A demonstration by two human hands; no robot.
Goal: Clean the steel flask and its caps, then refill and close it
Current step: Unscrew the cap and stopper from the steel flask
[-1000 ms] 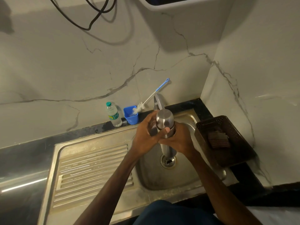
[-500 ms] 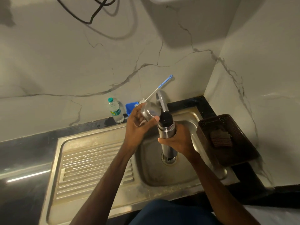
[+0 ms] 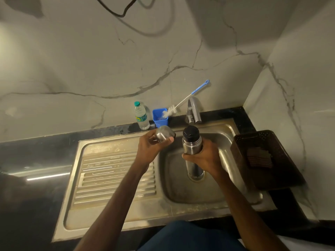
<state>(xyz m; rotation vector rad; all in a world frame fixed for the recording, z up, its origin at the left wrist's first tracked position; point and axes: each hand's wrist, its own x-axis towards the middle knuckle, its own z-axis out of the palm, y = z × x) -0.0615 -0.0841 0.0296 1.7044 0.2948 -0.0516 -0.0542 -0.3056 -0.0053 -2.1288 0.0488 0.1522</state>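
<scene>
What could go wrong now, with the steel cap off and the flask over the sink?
The left hand holds the steel cap between thumb and fingers; it may slip and fall into the sink. The right hand alone grips the flask, so unscrewing the black inner cap could twist it loose.

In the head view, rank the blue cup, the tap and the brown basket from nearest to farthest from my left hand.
1. Blue cup, just behind the left hand.
2. Tap, farther back and to the right.
3. Brown basket, at the far right.
</scene>
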